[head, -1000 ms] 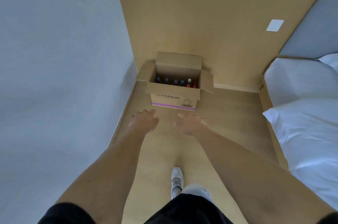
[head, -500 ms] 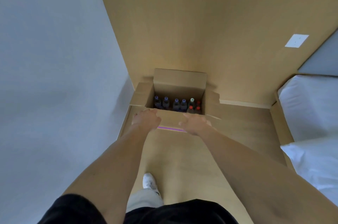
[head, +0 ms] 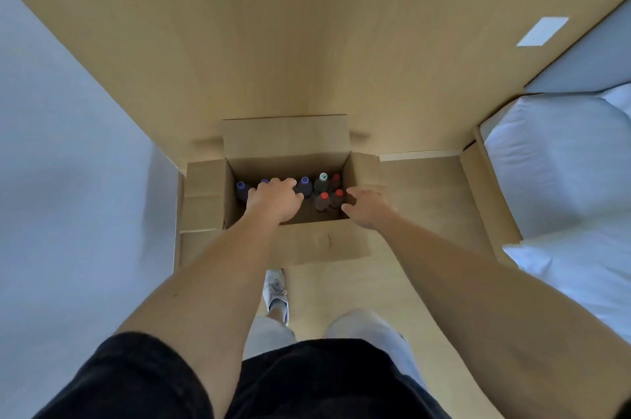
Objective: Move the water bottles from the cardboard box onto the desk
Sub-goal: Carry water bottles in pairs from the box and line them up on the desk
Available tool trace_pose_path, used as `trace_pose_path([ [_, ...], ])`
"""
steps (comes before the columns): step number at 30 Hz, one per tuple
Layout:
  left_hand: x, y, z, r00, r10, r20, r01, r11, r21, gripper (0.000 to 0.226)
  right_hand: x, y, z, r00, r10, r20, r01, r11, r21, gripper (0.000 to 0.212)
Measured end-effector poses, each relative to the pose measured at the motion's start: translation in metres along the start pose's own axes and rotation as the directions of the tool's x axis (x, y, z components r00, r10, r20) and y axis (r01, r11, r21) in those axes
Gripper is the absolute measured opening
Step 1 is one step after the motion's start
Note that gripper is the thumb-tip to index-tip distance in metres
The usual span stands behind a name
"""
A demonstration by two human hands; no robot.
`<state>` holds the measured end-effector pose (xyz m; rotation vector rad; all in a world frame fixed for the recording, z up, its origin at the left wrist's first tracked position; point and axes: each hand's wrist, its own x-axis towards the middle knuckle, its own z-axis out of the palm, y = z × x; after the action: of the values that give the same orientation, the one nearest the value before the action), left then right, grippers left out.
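Bottles (head: 305,187) upright in cardboard box (head: 321,244), left hand (head: 273,201) over them, right hand (head: 367,208) beside

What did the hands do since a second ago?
Both hands reached forward and down into the cardboard box. The left hand now covers the blue-capped bottles; whether it grips one is unclear. The right hand sits open by the red-capped bottles. The bottles stayed in the box.
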<state>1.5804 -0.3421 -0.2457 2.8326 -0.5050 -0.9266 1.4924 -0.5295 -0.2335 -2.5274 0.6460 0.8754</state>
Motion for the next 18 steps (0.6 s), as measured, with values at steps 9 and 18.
trace_pose_path([
  [9,0.110,-0.042,0.006,0.986,-0.007,0.166,0.005,1.000,0.009,0.049,0.102,-0.022,0.005,0.990,0.118,0.073,-0.122,0.991,0.052,0.058],
  [18,0.184,-0.060,0.079,0.948,-0.066,0.310,0.066,0.998,0.010,0.051,0.197,-0.007,0.048,0.982,0.131,0.137,-0.136,0.990,0.026,0.056],
])
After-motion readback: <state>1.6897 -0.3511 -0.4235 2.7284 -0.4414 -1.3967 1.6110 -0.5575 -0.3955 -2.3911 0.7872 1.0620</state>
